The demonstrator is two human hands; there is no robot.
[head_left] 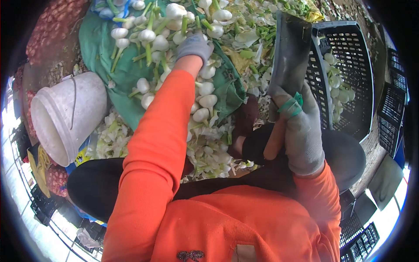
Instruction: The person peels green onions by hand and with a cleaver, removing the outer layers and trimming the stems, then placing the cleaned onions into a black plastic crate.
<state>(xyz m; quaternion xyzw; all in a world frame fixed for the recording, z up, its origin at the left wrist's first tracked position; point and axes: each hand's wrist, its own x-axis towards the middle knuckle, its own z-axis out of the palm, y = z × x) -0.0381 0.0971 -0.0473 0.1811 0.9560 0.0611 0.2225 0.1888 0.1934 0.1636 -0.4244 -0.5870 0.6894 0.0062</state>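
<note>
My left hand (195, 46), in a grey glove, reaches away from me into a heap of white garlic bulbs (160, 43) with green cut stalks. Its fingertips are hidden among the bulbs, so I cannot tell whether it grips one. The bulbs lie on a green cloth or sack (98, 46); a few trail down toward my lap. My right hand (302, 135), gloved too and with a green strip tied around a finger, is closed round a cleaver. The cleaver (291, 54) has a wide dark blade pointing away from me and a wooden handle.
A black plastic crate (349, 48) at the right holds several trimmed garlic bulbs (338, 89). A white bucket (65, 111) lies tipped at the left. Peelings and stalk scraps (251, 37) cover the ground ahead and between my legs. Net sacks (52, 32) stand far left.
</note>
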